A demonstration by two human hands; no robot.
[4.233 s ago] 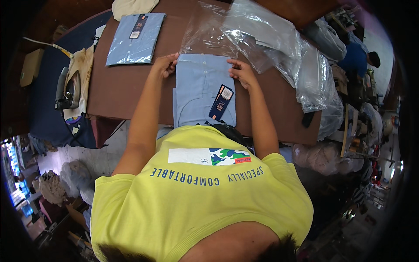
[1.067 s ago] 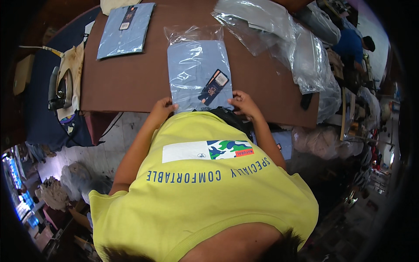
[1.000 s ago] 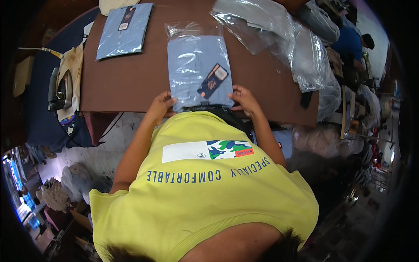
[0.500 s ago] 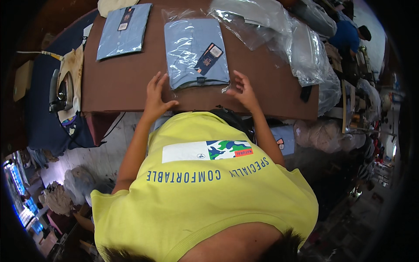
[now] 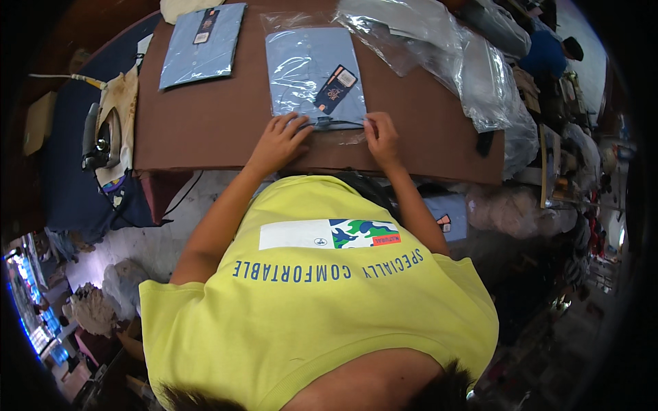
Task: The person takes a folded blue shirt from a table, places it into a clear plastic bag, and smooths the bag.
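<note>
A folded light-blue shirt in a clear plastic bag lies in front of me, with a dark hang tag on it. At its near left corner, my left hand has its fingers curled over the edge of the bag. My right hand pinches the near right corner, thumb and fingertips together on the plastic. A loose strip of the clear plastic bag shows between the hands. The shirt's dark collar label sits at the near edge.
Another bagged blue shirt lies at the table's far left. Clear plastic bags are heaped along the right side of the brown table. An iron rests on a cloth at left. A person in blue is at far right.
Both hands have moved in from beside the bagged shirt onto its near edge, and their fingers have closed on the plastic. The view has shifted slightly.
</note>
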